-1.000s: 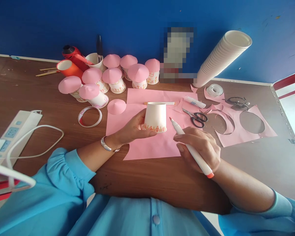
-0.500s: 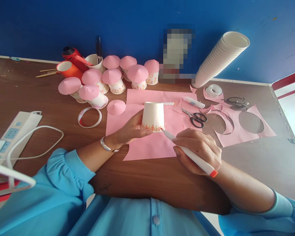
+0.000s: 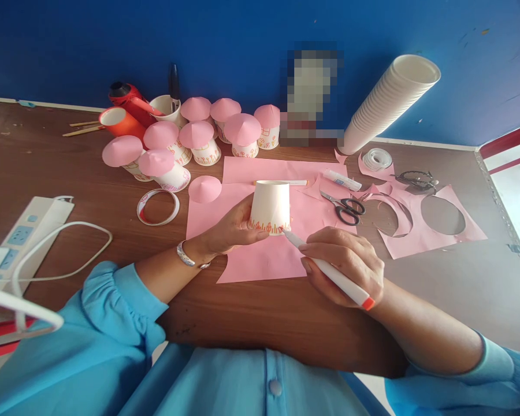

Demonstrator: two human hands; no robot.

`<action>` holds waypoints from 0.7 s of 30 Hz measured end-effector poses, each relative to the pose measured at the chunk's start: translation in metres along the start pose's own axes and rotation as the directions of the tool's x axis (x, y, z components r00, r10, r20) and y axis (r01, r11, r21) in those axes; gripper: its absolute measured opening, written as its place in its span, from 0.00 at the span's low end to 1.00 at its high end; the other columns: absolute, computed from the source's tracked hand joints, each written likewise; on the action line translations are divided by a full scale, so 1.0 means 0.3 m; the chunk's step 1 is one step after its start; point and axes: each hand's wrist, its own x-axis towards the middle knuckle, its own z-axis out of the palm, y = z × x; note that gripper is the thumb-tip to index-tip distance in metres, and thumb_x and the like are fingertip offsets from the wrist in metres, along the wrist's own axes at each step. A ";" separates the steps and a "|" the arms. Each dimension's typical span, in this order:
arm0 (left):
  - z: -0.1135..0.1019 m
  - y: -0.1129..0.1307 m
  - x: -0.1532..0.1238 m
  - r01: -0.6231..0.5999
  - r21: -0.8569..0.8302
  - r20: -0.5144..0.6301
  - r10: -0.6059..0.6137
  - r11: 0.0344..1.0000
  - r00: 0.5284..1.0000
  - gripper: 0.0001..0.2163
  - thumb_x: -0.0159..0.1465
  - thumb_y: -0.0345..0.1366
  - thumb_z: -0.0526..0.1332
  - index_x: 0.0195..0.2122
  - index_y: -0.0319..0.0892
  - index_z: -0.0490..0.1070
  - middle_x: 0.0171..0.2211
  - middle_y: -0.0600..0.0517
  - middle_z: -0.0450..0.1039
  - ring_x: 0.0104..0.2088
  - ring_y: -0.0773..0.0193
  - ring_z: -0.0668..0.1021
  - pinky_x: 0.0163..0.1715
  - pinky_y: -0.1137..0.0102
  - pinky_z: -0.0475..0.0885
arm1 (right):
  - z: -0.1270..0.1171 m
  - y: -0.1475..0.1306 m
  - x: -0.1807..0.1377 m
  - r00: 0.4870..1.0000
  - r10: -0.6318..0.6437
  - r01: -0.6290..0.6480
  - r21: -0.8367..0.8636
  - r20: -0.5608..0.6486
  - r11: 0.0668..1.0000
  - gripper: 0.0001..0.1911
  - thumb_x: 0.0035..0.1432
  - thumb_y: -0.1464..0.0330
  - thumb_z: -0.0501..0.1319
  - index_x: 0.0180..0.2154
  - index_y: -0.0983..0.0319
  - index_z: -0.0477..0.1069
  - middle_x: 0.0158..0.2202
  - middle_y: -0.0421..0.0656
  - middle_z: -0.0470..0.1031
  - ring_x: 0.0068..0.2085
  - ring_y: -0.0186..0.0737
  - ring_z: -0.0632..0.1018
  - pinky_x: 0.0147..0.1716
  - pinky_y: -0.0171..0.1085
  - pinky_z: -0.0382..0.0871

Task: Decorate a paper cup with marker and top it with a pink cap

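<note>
My left hand is closed around the left side of a white paper cup, held upside down above pink paper. Orange-red flowers and grass strokes run along the cup's lower rim. In my right hand is a white marker with an orange-red end, slanted so its tip meets the lower right of the drawn band. Left of the cup, a pink paper cone lies partly on the paper. Another marker lies behind the cup, and black-handled scissors are to its right.
Several decorated cups with pink cone tops stand at the back left. A tall stack of paper cups leans by the blue wall. Cut pink paper and a clear tape roll lie right; a tape ring and power strip left.
My right hand and the marker have shifted slightly left, with the tip still at the cup's lower rim. The cup has barely moved in my left hand.
</note>
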 end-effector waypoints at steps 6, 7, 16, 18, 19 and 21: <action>0.000 -0.004 0.001 -0.007 0.025 -0.002 0.007 1.000 1.000 0.27 0.61 0.43 0.75 0.60 0.44 0.73 0.52 0.41 0.81 0.52 0.47 0.83 0.50 0.57 0.80 | 0.001 -0.003 0.001 1.000 0.009 -0.009 -0.022 -0.002 1.000 0.13 0.63 0.78 0.63 0.49 0.62 0.72 0.32 0.42 0.77 0.30 0.37 0.79 0.26 0.36 0.78; 0.000 -0.004 0.001 -0.011 0.023 0.003 0.011 1.000 1.000 0.27 0.61 0.42 0.75 0.60 0.44 0.73 0.52 0.42 0.81 0.52 0.48 0.83 0.50 0.58 0.80 | 0.001 -0.004 0.002 1.000 0.008 -0.008 -0.027 -0.002 1.000 0.12 0.63 0.78 0.63 0.48 0.62 0.71 0.32 0.42 0.77 0.30 0.37 0.79 0.26 0.36 0.78; 0.003 0.008 -0.003 0.011 0.001 0.026 -0.011 1.000 1.000 0.30 0.61 0.45 0.75 0.62 0.44 0.71 0.55 0.40 0.81 0.56 0.44 0.81 0.53 0.55 0.79 | 0.002 0.001 0.008 1.000 -0.011 0.010 -0.064 -0.020 0.998 0.09 0.62 0.79 0.64 0.45 0.65 0.72 0.31 0.44 0.77 0.28 0.38 0.80 0.26 0.36 0.78; 0.005 0.014 -0.006 0.024 0.023 0.000 -0.024 0.999 1.000 0.30 0.61 0.45 0.75 0.62 0.44 0.71 0.56 0.40 0.80 0.56 0.45 0.81 0.53 0.56 0.78 | 0.002 0.002 0.007 1.000 -0.013 0.012 -0.063 -0.018 0.998 0.10 0.62 0.79 0.64 0.45 0.65 0.71 0.31 0.44 0.77 0.28 0.38 0.80 0.25 0.36 0.78; 0.006 0.015 -0.007 0.025 0.030 -0.008 -0.025 0.999 1.000 0.30 0.61 0.44 0.75 0.62 0.44 0.71 0.56 0.40 0.80 0.56 0.45 0.81 0.53 0.56 0.79 | 0.001 0.002 0.006 1.000 -0.010 0.009 -0.063 -0.013 0.998 0.10 0.62 0.78 0.64 0.46 0.64 0.71 0.31 0.43 0.77 0.29 0.38 0.80 0.25 0.36 0.78; 0.006 0.014 -0.008 0.022 0.034 -0.007 -0.022 0.999 1.000 0.30 0.61 0.43 0.74 0.63 0.44 0.70 0.56 0.40 0.79 0.55 0.46 0.81 0.52 0.57 0.79 | 0.001 0.001 0.005 1.000 0.002 -0.002 -0.062 -0.007 0.998 0.12 0.62 0.78 0.63 0.46 0.63 0.71 0.31 0.42 0.77 0.29 0.38 0.80 0.25 0.36 0.78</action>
